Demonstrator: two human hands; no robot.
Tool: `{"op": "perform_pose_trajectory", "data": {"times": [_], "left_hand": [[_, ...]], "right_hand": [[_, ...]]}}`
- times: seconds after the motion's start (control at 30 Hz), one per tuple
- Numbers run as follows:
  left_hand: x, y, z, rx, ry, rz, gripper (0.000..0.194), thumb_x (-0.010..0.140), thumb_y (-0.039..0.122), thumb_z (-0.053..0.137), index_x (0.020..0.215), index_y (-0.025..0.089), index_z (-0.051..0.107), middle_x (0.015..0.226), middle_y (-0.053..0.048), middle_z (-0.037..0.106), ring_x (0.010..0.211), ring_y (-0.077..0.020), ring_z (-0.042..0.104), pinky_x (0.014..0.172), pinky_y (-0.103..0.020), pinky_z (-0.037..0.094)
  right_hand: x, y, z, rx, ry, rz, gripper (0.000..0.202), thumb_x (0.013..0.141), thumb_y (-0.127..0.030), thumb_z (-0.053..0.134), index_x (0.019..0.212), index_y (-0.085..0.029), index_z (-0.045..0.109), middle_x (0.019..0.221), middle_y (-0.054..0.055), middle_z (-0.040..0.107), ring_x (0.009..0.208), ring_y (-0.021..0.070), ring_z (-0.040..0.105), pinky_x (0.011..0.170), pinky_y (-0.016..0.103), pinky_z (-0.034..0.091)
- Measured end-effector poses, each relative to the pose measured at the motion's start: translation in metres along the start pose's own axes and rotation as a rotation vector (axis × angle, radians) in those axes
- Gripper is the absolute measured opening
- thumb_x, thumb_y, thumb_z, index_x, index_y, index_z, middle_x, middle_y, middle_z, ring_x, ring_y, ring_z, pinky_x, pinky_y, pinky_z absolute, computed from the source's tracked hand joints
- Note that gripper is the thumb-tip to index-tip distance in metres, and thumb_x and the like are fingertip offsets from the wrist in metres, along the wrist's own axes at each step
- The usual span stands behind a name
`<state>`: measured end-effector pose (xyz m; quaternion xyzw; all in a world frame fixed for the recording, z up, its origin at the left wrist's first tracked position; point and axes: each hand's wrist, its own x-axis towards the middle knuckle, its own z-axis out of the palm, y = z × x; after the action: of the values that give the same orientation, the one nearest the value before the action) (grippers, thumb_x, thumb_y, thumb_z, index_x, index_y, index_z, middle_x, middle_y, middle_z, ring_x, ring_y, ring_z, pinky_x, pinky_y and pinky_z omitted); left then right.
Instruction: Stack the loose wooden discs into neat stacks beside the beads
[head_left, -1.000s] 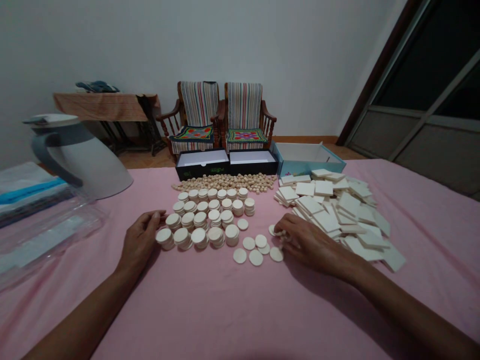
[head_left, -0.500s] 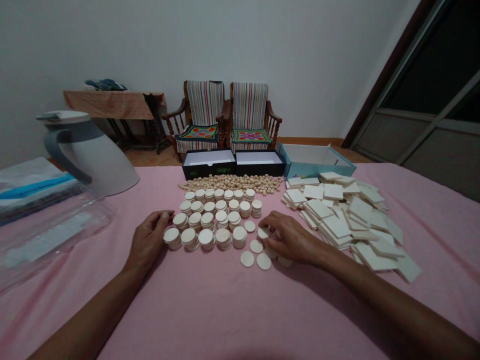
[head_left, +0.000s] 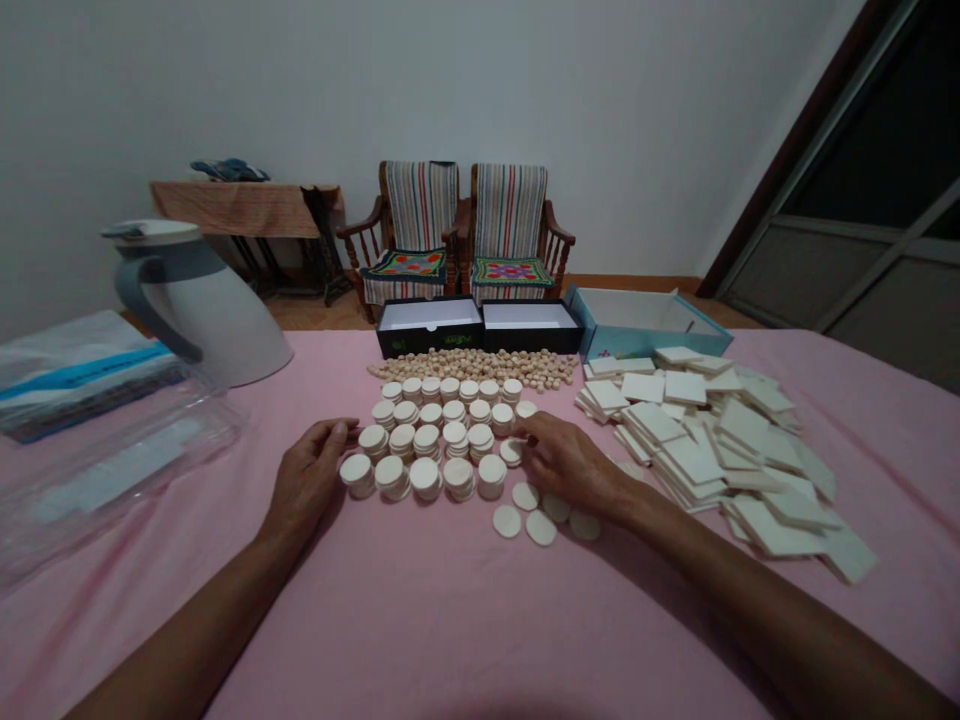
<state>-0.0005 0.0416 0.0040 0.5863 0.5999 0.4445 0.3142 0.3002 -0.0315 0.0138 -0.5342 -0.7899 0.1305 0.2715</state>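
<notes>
Round pale wooden discs stand in several rows of short stacks (head_left: pixel 425 478) in front of me. My right hand (head_left: pixel 570 462) is at the right end of these rows, its fingertips pinched on a wooden disc (head_left: pixel 511 453) in the second row from the front. Below that hand, several loose discs (head_left: pixel 507 521) lie flat on the cloth, some partly under its shadow. At the left end of the rows rests my left hand (head_left: pixel 309 472), loosely curved beside the front stacks, with nothing visible in it.
Pale square tiles (head_left: pixel 694 455) are heaped at right. Behind the stacks lie small wooden beads (head_left: pixel 472 368), two black boxes (head_left: pixel 427 338) and a light blue box (head_left: pixel 592 335). A jug (head_left: pixel 225 320) and a clear plastic tray (head_left: pixel 112 475) stand left on the pink cloth (head_left: pixel 420 620).
My right hand has carried a disc a little left, onto the single disc at the end of the second row. The view has shifted slightly; my left hand stays by the stacks.
</notes>
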Motion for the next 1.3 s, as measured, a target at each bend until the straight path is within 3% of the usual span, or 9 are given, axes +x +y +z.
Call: {"op": "perform_pose_trajectory", "data": {"times": [0.13, 0.3, 0.63, 0.83, 0.97, 1.13, 1.3], "left_hand": [[0.000, 0.000, 0.000, 0.013, 0.006, -0.005, 0.036, 0.078, 0.048, 0.050, 0.092, 0.019, 0.064, 0.095, -0.006, 0.070, 0.090, -0.0241, 0.065, 0.080, -0.034, 0.052], [0.001, -0.002, -0.001, 0.018, -0.012, 0.009, 0.040, 0.079, 0.051, 0.050, 0.096, 0.018, 0.064, 0.098, -0.007, 0.069, 0.092, -0.0243, 0.064, 0.082, -0.034, 0.051], [0.004, -0.008, -0.002, 0.053, -0.022, 0.005, 0.039, 0.079, 0.051, 0.049, 0.097, 0.020, 0.064, 0.098, -0.005, 0.069, 0.091, -0.0234, 0.064, 0.080, -0.032, 0.051], [0.004, -0.006, -0.001, 0.074, -0.027, -0.006, 0.039, 0.080, 0.051, 0.048, 0.096, 0.020, 0.064, 0.098, -0.006, 0.069, 0.092, -0.0240, 0.063, 0.081, -0.032, 0.051], [0.005, -0.009, -0.002, 0.065, -0.034, 0.004, 0.039, 0.080, 0.052, 0.048, 0.097, 0.020, 0.064, 0.100, -0.006, 0.068, 0.093, -0.0241, 0.063, 0.082, -0.033, 0.051], [0.004, -0.007, -0.002, 0.072, -0.033, 0.011, 0.040, 0.080, 0.053, 0.048, 0.096, 0.019, 0.064, 0.099, -0.007, 0.068, 0.092, -0.0248, 0.063, 0.083, -0.036, 0.051], [0.002, -0.001, -0.002, 0.077, -0.020, 0.017, 0.038, 0.078, 0.051, 0.050, 0.092, 0.020, 0.065, 0.096, -0.006, 0.070, 0.091, -0.0254, 0.063, 0.082, -0.035, 0.051]], "right_hand": [[-0.010, -0.010, -0.017, -0.013, -0.171, 0.048, 0.022, 0.076, -0.009, 0.053, 0.096, -0.016, 0.060, 0.089, 0.006, 0.061, 0.079, 0.0168, 0.053, 0.069, 0.027, 0.041], [-0.016, -0.019, -0.019, -0.008, -0.340, 0.015, 0.029, 0.073, -0.010, 0.058, 0.100, -0.019, 0.061, 0.096, 0.006, 0.060, 0.088, 0.0180, 0.053, 0.074, 0.027, 0.039], [-0.016, -0.022, -0.008, -0.283, -0.313, 0.048, 0.013, 0.082, -0.015, 0.050, 0.091, -0.015, 0.059, 0.092, 0.009, 0.058, 0.077, 0.0165, 0.052, 0.059, 0.025, 0.031], [-0.018, -0.022, -0.009, -0.180, -0.336, 0.007, 0.015, 0.081, -0.010, 0.049, 0.092, -0.017, 0.056, 0.093, 0.006, 0.056, 0.080, 0.0152, 0.053, 0.062, 0.024, 0.033], [-0.014, -0.022, -0.011, -0.165, -0.255, 0.040, 0.015, 0.076, -0.010, 0.051, 0.089, -0.017, 0.055, 0.092, 0.007, 0.055, 0.080, 0.0162, 0.051, 0.065, 0.026, 0.036], [-0.005, -0.018, -0.002, -0.099, 0.012, 0.034, 0.033, 0.076, -0.012, 0.051, 0.109, -0.018, 0.052, 0.099, 0.007, 0.052, 0.087, 0.0179, 0.048, 0.074, 0.029, 0.040], [0.001, -0.014, 0.016, -0.116, 0.070, 0.075, 0.030, 0.079, -0.015, 0.051, 0.108, -0.019, 0.054, 0.095, 0.007, 0.052, 0.087, 0.0190, 0.048, 0.073, 0.030, 0.040]]}}
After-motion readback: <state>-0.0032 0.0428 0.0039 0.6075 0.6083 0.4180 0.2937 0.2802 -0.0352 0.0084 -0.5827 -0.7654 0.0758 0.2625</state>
